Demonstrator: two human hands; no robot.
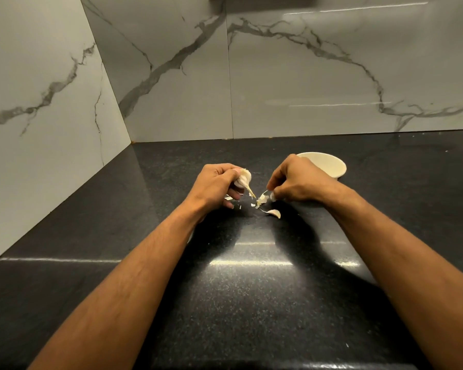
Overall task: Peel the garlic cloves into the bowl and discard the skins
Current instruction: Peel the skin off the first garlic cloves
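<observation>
- Garlic bulb, pale and papery with a dry stalk [243, 180], sits in the grip of the left hand [216, 184], fingers curled round it, stalk pointing down and inward toward the other hand.
- Right hand [292, 182] has its grip pinched together on a small whitish clove piece [272, 196], held just above the glossy black speckled surface [251, 276]; whether skin is coming away cannot be told.
- Directly below and between the two grips: loose whitish skin scraps [261, 201] and one separate curved pale clove [274, 213] lying on the surface.
- Round cream bowl [329, 166] stands beyond the right grip, partly hidden by that hand; its contents are not visible.
- Judgement: step in hand is stripping skin from a single clove; task appears early, most of the bulb intact.
- Recommended: pinch the skin at the root end, pull along the clove, and keep the bulb parked in the left grip.
- Recommended: carry the bare clove back over the bowl rim before release.
- Risk: scraps scattering wider; keep them in one heap beneath the grips for disposal.
</observation>
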